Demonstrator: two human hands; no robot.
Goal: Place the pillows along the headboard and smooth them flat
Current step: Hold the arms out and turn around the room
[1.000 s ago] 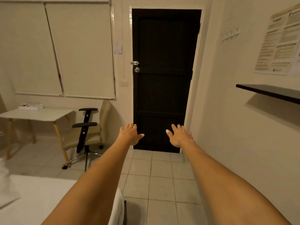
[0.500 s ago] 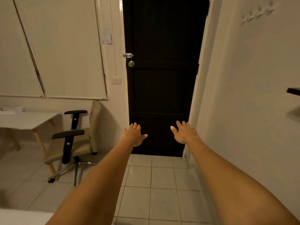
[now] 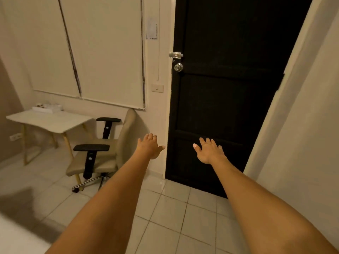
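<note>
While both arms reach straight out in front of the person, the left hand [image 3: 149, 146] and the right hand [image 3: 209, 151] are spread wide, palms turned down and away, fingers fanned; each grip is fully open and has hold of nothing. They hang in the air, well apart from each other and touching no surface.

The left hand is seen in front of the pale wall strip beside the door frame, just to the right of an office chair [image 3: 102, 154] with a tan seat and back and black armrests. The right hand is seen against the lower panel of a black door [image 3: 225, 88], which is closed, with a silver knob [image 3: 178, 67] and a latch [image 3: 175, 55] above it at its left edge.

No pillow or headboard falls within the view, so how the pillows look and where they lie cannot be told. Only a pale, blurred patch at the bottom left corner [image 3: 16, 237] shows; what it is cannot be told.

To the left stands a small white bench [image 3: 49, 121] on slim wooden legs, carrying a flat white thing [image 3: 47, 107] too small to make out. Behind it, lowered roller blinds [image 3: 102, 52] cover the wall. A light switch [image 3: 157, 88] sits between the blinds and the door. Pale square tiles cover the floor [image 3: 174, 217].
</note>
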